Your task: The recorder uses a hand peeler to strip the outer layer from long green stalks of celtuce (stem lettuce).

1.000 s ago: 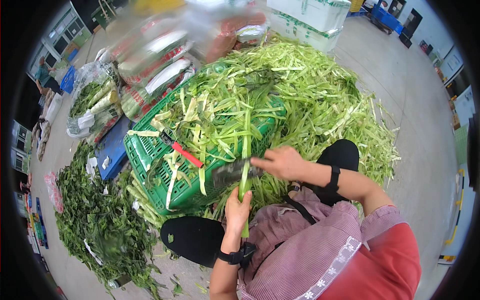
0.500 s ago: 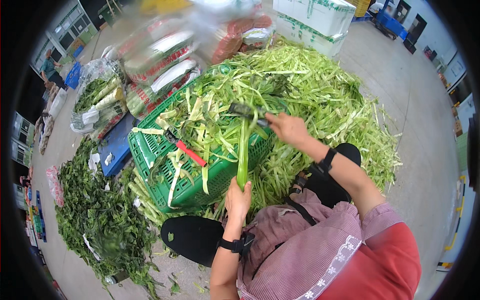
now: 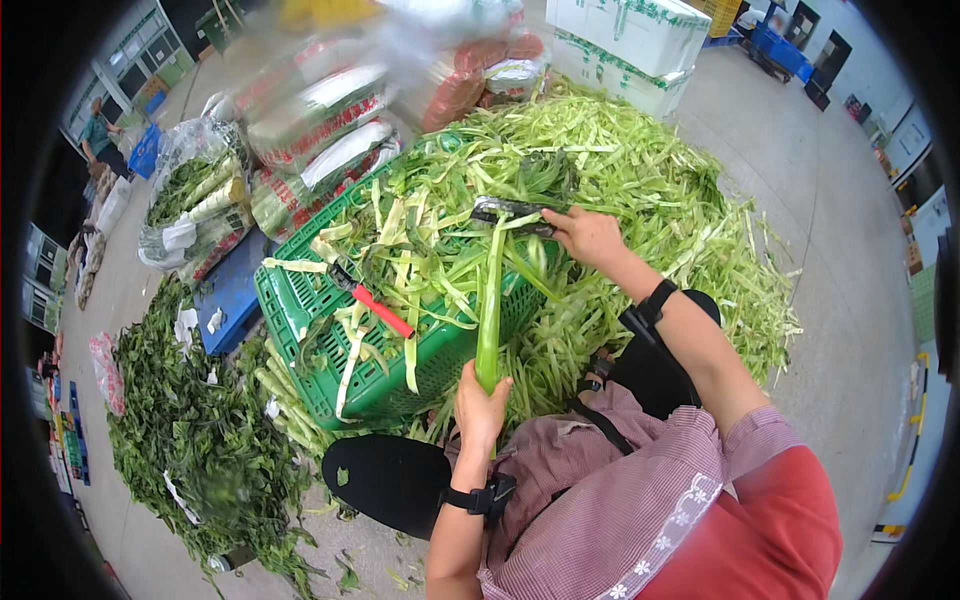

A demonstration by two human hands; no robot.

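Note:
My left hand (image 3: 481, 408) is closed around the lower end of a pale green celtuce stem (image 3: 488, 325), which points up and away from me. My right hand (image 3: 588, 238) grips a dark peeler (image 3: 508, 211) laid across the stem's far end. Strips of peel hang around the blade. Beneath them is an upturned-looking green plastic crate (image 3: 385, 390), its top littered with peelings. A red-handled tool (image 3: 382, 311) with a dark head rests on the crate, left of the stem.
A large heap of peelings (image 3: 690, 240) spreads beyond and right of the crate. Dark leaves (image 3: 200, 440) pile up on the left, beside peeled-looking stems (image 3: 283, 385). Bagged vegetables (image 3: 320, 120), white foam boxes (image 3: 630, 45) and a blue platform (image 3: 232, 305) stand farther off. A person (image 3: 100, 135) is at far left.
My right hand and the peeler have shifted slightly up and to the right at the stem's far end. My left hand, still around the stem, has moved a little toward me.

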